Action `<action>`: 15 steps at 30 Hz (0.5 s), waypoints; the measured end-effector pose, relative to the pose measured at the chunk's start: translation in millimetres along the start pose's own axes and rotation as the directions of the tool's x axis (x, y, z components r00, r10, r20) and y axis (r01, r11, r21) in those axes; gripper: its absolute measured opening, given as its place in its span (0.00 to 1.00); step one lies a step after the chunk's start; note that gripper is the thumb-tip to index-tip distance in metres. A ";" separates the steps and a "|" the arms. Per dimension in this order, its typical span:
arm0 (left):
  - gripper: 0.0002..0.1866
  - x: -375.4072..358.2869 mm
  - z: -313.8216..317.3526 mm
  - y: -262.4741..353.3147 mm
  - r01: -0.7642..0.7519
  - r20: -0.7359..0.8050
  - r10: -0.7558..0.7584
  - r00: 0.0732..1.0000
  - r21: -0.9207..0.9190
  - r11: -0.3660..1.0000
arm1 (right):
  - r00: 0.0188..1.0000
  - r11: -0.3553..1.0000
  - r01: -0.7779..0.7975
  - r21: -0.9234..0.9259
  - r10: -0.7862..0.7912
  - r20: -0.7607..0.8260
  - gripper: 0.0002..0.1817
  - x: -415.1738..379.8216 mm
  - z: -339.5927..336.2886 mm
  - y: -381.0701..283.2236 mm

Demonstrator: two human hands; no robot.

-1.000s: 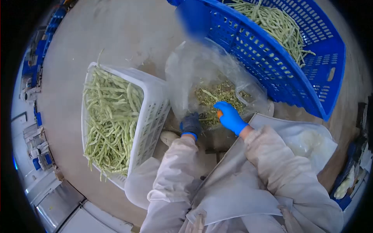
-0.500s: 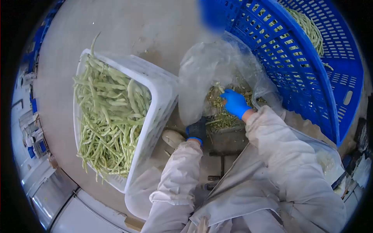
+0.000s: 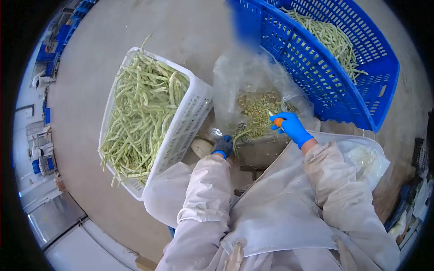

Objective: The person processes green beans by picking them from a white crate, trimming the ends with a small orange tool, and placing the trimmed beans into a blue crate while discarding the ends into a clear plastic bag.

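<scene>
My left hand [image 3: 223, 145], in a dark grey glove over a blue one, is closed around green beans [image 3: 238, 137] whose ends stick out to the right. In a blue glove, my right hand [image 3: 291, 128] grips a small knife [image 3: 279, 122] by its orange handle, with the short blade pointing up and left. Both hands are at the near edge of a clear plastic bag [image 3: 226, 74]. Inside the bag lies a heap of cut bean trimmings [image 3: 260, 108]. The knife is apart from the beans in my left hand.
Left of the bag stands a white crate [image 3: 199, 92] full of long green beans [image 3: 144, 108]. A blue crate [image 3: 312, 61] at the upper right holds more beans [image 3: 330, 38]. A grey apron [image 3: 280, 217] covers my lap.
My right hand has drawn back from over the trimmings, and the knife's orange handle now shows. Beans now stick out from my left hand. The camera view has shifted.
</scene>
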State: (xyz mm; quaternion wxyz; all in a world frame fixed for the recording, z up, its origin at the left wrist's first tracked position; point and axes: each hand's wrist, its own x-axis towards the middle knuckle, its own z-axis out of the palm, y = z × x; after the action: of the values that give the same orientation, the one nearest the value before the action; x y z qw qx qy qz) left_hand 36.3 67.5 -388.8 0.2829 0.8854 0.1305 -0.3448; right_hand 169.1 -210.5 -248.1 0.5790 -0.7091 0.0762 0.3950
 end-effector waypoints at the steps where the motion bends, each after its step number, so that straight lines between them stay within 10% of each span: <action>1: 0.16 -8.0 4.4 5.0 0.043 -0.065 -0.044 0.997 -0.019 0.999 | 1.000 1.000 0.008 -0.009 -0.008 -0.007 0.13 -11.1 0.9 2.8; 15: 0.34 19.7 7.7 35.7 0.247 0.038 -0.247 0.968 -0.002 0.969 | 0.995 0.961 -0.093 0.261 0.098 -0.008 0.16 -15.4 -6.7 0.2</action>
State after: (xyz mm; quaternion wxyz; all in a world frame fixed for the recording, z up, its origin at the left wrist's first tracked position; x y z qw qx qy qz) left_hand 61.7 34.9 -392.2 0.2434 0.8547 0.2356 -0.3934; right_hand 161.7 -221.9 -238.1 0.6466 -0.6266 0.1674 0.4016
